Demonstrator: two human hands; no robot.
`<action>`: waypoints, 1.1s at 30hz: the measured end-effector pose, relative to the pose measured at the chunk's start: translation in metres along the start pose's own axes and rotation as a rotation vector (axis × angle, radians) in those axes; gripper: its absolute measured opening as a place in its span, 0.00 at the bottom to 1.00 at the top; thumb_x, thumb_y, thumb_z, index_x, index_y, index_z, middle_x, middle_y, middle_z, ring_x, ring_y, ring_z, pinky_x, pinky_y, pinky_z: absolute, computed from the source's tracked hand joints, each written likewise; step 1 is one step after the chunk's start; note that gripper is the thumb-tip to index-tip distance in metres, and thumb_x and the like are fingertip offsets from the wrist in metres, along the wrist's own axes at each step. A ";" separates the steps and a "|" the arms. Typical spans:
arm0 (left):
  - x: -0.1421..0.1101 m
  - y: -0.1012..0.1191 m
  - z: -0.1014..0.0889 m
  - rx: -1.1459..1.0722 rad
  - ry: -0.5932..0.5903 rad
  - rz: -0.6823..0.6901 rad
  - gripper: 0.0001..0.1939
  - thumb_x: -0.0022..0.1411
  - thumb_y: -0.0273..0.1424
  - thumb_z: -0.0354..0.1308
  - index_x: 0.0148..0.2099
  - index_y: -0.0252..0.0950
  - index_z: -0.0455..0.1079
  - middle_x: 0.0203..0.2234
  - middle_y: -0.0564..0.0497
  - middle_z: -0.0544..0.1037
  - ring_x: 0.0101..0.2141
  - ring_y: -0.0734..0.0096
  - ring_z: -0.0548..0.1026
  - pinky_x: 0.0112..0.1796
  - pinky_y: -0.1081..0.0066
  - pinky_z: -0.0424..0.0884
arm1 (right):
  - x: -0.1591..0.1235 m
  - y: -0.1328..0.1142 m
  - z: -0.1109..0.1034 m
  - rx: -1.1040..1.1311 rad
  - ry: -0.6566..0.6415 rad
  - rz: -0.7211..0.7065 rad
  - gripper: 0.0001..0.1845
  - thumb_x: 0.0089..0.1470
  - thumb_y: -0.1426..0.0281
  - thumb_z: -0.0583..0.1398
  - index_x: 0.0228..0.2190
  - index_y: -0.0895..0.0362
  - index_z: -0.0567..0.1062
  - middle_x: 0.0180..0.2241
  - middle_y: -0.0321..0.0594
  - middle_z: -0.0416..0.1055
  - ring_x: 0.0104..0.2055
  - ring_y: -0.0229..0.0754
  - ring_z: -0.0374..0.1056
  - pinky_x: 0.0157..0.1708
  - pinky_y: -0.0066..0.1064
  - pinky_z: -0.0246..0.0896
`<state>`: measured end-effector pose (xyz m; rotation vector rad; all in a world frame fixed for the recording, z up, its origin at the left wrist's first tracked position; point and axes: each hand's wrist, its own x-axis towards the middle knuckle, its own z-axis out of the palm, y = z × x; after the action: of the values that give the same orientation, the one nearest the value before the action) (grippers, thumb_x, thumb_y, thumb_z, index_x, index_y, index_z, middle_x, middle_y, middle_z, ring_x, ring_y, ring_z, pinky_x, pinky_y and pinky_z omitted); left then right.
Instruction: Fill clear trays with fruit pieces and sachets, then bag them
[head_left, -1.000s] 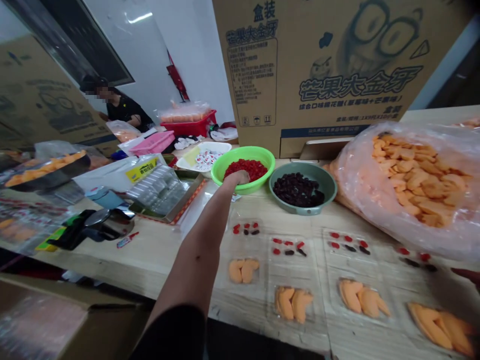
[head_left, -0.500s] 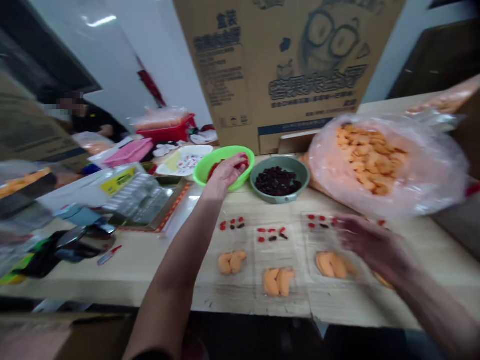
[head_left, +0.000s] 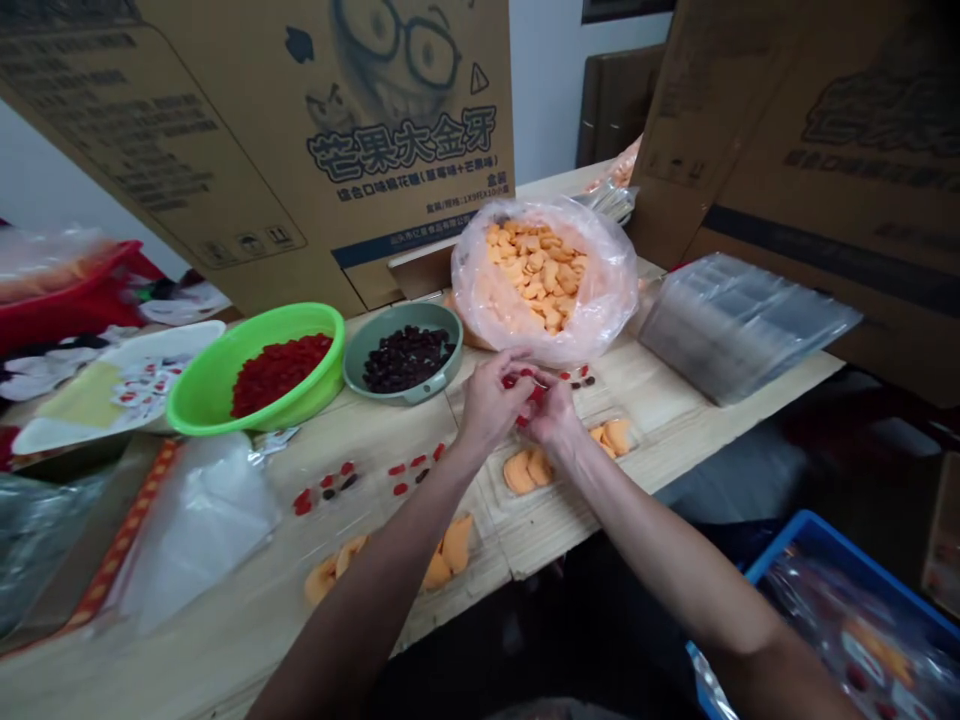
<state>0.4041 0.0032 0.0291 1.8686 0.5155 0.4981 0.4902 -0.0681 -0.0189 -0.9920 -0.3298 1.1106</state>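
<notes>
My left hand [head_left: 491,400] is cupped and holds several red candies. My right hand [head_left: 551,410] touches it, fingers pinched at the red pieces. Both hover over a row of clear plastic trays [head_left: 555,465] on the wooden table [head_left: 225,640]. Each tray holds orange gummies [head_left: 525,470] and small red and dark candies [head_left: 409,472]. Behind the hands stand a green bowl of red candies [head_left: 259,368], a grey-green bowl of dark candies [head_left: 405,352] and a clear bag of orange gummies [head_left: 540,270].
Large printed cardboard boxes [head_left: 300,150] stand behind the bowls and at the right [head_left: 810,150]. A stack of empty clear trays [head_left: 739,320] lies at the right. A blue crate [head_left: 847,620] sits below right. A white tray [head_left: 112,385] and a red basket [head_left: 67,295] are on the left.
My left hand left the green bowl with red candies and moved right to meet my right hand above the trays. The camera view swung right.
</notes>
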 end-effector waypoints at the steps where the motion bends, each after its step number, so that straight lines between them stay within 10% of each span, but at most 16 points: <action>1: 0.002 0.000 0.003 -0.100 0.016 -0.010 0.15 0.58 0.29 0.59 0.48 0.36 0.74 0.35 0.49 0.82 0.29 0.72 0.77 0.31 0.74 0.74 | -0.006 -0.007 -0.011 0.035 0.023 -0.002 0.15 0.49 0.59 0.54 0.35 0.55 0.71 0.24 0.43 0.71 0.25 0.45 0.64 0.20 0.30 0.56; 5: 0.011 -0.017 0.025 -0.176 0.034 -0.102 0.08 0.54 0.26 0.61 0.38 0.33 0.76 0.28 0.51 0.80 0.25 0.74 0.75 0.28 0.75 0.71 | -0.032 -0.041 -0.063 0.034 0.076 0.073 0.15 0.46 0.66 0.59 0.37 0.60 0.75 0.25 0.44 0.71 0.21 0.38 0.57 0.15 0.26 0.41; 12: 0.025 -0.048 0.071 0.467 -0.108 0.125 0.07 0.59 0.23 0.59 0.36 0.35 0.79 0.32 0.47 0.81 0.36 0.65 0.77 0.45 0.64 0.71 | -0.062 -0.075 -0.122 -0.230 0.121 0.092 0.24 0.45 0.69 0.60 0.46 0.60 0.74 0.22 0.36 0.67 0.17 0.32 0.47 0.16 0.26 0.32; 16: 0.028 -0.041 0.073 0.571 -0.126 0.175 0.11 0.64 0.24 0.55 0.38 0.36 0.80 0.37 0.44 0.80 0.41 0.62 0.76 0.49 0.61 0.70 | -0.070 -0.072 -0.113 -0.325 0.084 0.040 0.31 0.41 0.70 0.62 0.50 0.57 0.69 0.26 0.35 0.71 0.20 0.34 0.54 0.17 0.25 0.35; 22: 0.022 -0.033 0.076 0.081 -0.259 0.233 0.12 0.61 0.23 0.57 0.43 0.38 0.80 0.41 0.49 0.81 0.38 0.70 0.79 0.41 0.72 0.74 | -0.062 -0.056 -0.083 -0.522 0.025 -0.034 0.30 0.41 0.72 0.59 0.50 0.55 0.68 0.24 0.30 0.66 0.20 0.33 0.55 0.17 0.23 0.39; 26: 0.030 -0.046 0.069 0.036 -0.148 0.067 0.11 0.59 0.22 0.57 0.42 0.34 0.78 0.32 0.49 0.82 0.30 0.72 0.78 0.34 0.74 0.74 | -0.051 -0.050 -0.093 -0.692 0.061 -0.077 0.24 0.50 0.68 0.56 0.50 0.56 0.69 0.24 0.32 0.67 0.20 0.35 0.56 0.17 0.25 0.43; 33: 0.046 -0.060 0.068 0.389 -0.042 0.001 0.08 0.59 0.25 0.59 0.38 0.35 0.80 0.33 0.47 0.83 0.35 0.67 0.79 0.41 0.70 0.73 | -0.042 -0.040 -0.098 -1.693 0.219 -0.206 0.13 0.58 0.67 0.54 0.41 0.55 0.75 0.36 0.48 0.77 0.36 0.50 0.72 0.31 0.34 0.57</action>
<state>0.4729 -0.0024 -0.0453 2.2444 0.6152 0.3762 0.5602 -0.1571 -0.0312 -2.4295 -1.2425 0.3023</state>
